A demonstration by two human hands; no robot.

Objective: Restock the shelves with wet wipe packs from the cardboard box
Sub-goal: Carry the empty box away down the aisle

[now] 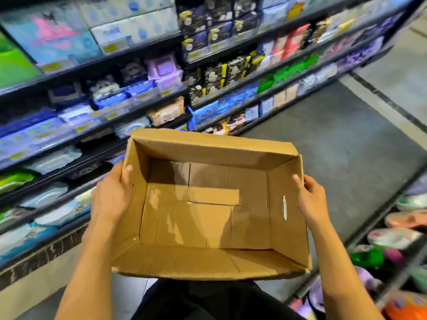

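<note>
Cardboard box (208, 204) is empty, held up near the person: left hand (111, 195) grips its left wall, right hand (310, 199) its right. Shelves (143, 98) on the left look full; restocking seems done.

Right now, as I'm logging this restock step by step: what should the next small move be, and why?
Probably set the cardboard box aside. Its inside shows only bare cardboard, no wet wipe packs, so nothing is left to shelve. The left hand and right hand each grip a side wall, holding it in the aisle beside the shelves, which look stocked, though they are blurred.
</note>
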